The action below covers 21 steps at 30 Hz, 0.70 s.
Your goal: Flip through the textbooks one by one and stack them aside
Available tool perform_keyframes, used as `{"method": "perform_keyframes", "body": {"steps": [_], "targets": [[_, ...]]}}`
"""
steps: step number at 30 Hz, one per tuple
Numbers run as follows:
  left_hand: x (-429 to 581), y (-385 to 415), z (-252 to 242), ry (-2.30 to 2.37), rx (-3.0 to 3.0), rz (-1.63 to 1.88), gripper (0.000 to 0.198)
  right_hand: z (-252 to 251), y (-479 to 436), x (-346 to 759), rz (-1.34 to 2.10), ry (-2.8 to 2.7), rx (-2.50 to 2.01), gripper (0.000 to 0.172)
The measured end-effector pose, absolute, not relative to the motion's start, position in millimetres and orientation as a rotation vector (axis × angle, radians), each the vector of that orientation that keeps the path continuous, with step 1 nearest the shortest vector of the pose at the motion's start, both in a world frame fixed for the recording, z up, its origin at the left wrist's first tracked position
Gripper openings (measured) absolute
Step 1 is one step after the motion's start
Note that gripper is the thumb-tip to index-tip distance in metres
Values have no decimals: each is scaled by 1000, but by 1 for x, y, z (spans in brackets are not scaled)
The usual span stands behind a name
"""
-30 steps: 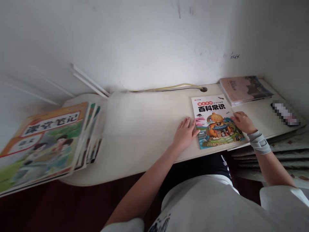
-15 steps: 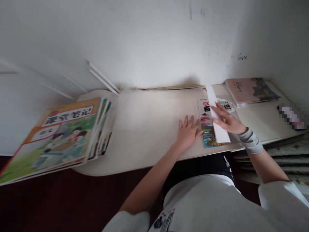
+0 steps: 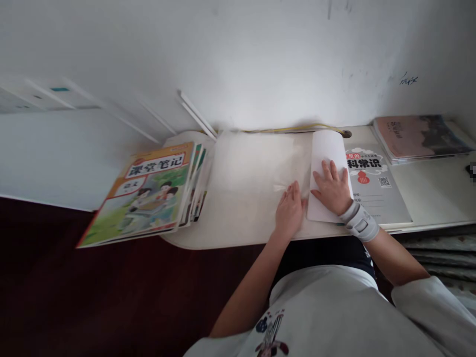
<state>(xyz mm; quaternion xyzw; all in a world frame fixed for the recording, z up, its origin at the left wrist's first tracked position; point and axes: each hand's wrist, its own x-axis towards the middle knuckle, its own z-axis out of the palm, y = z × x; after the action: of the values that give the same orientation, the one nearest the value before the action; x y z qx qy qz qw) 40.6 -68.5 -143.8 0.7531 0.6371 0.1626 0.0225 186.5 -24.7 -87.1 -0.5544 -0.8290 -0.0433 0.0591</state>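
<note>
A workbook lies opened on the desk, its grey title page [image 3: 372, 193] carrying Chinese print and a QR code. To the left of that page is the folded-over white inside of its cover [image 3: 327, 148]. My right hand [image 3: 332, 186], with a grey band on the wrist, rests flat on this white leaf with fingers spread. A clear plastic sheet [image 3: 256, 168] covers the desk left of the book. My left hand [image 3: 290, 210] lies on the sheet beside the leaf's left edge, its fingers stretched out and close together. Small creases show in the plastic near its fingertips.
A stack of colourful books [image 3: 148, 193] overhangs the desk's left end. More booklets [image 3: 416, 139] lie at the back right, by the wall [image 3: 260, 64]. A yellow cable [image 3: 297, 127] runs along the desk's back edge to a round hole. A dark object [image 3: 471, 171] shows at the right edge.
The book's cover has swung over to the left and now lies flat under my right hand. My left hand's fingers have come closer together. The view has turned left.
</note>
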Motion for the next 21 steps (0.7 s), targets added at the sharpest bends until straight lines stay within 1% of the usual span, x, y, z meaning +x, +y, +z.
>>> {"method": "perform_keyframes", "body": {"steps": [5, 7, 11, 14, 16, 19, 21], "targets": [[36, -68, -140, 1968, 2295, 650, 51, -95, -22, 178, -94, -2500, -1709, 52], [36, -69, -135, 1993, 2275, 639, 52, -98, -24, 172, -57, -2503, -1683, 52], [42, -74, -130, 2084, 2249, 432, 50, -100, -34, 158, 58, -2546, -1579, 45], [48, -77, -131, 2112, 2265, 293, 49, -93, -29, 159, 132, -2562, -1527, 45], [49, -79, -133, 2120, 2279, 249, 48, -84, -11, 166, 129, -2556, -1540, 47], [50, -80, -134, 2109, 2306, 219, 46, -70, 32, 180, 95, -2513, -1656, 58], [50, -80, -134, 2111, 2315, 221, 46, -67, 60, 187, 141, -2505, -1741, 67]]}}
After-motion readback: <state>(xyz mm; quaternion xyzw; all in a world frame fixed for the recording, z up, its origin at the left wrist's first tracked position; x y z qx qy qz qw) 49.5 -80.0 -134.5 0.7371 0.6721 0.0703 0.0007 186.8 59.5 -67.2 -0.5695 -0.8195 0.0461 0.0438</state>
